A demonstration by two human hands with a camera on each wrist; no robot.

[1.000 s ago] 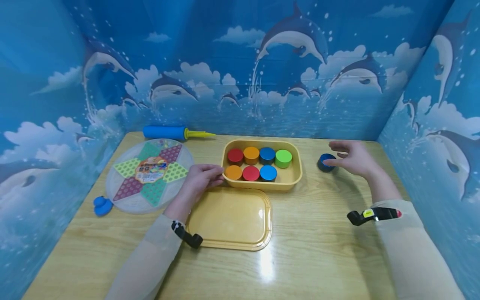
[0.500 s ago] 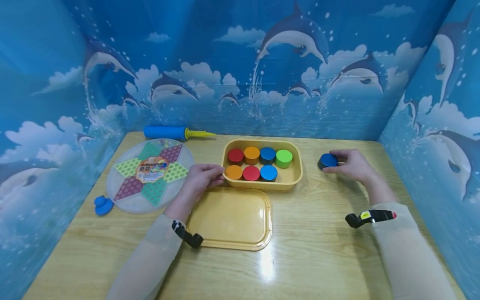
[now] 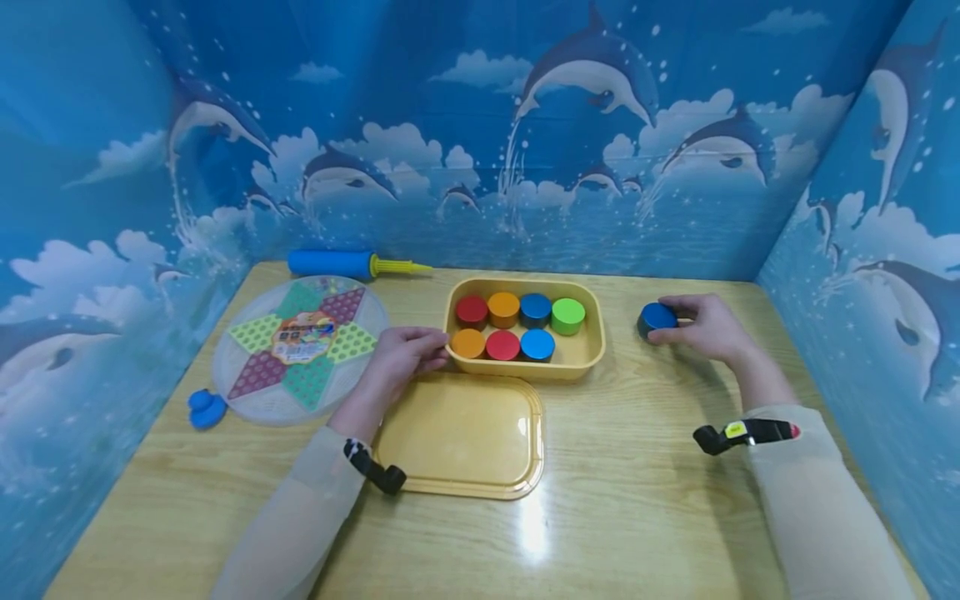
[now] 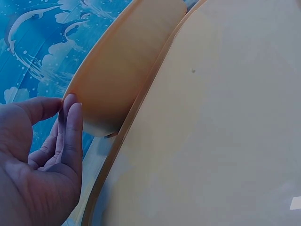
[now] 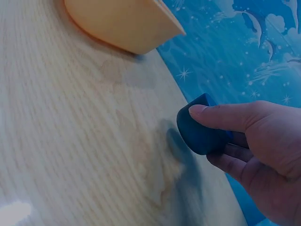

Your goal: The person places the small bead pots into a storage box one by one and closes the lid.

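My right hand (image 3: 708,327) pinches a dark blue round block (image 3: 656,320) between thumb and fingers, to the right of a yellow plastic box (image 3: 579,367). In the right wrist view the thumb lies across the block (image 5: 200,132), whose shadow falls on the table beside it. With thumb and fingertips, my left hand (image 3: 405,357) pinches the box's left end at the rim. Inside the box stand two rows of round blocks: a red block (image 3: 472,312), an orange block (image 3: 503,309), a blue block (image 3: 536,309) and a green block (image 3: 567,316) at the back, others in front.
Directly in front of the box lies a yellow lid (image 3: 461,437). To the left are a round Chinese checkers board (image 3: 303,350), a small blue hat-shaped thing (image 3: 206,409) and a blue pump (image 3: 332,264) with a yellow nozzle. Dolphin-print sheets (image 3: 480,150) enclose the table (image 3: 607,500).
My right hand has taken hold of the dark blue block, its fingers coming in around it. The block has shifted slightly to the right and back. My left hand has stayed at the box.
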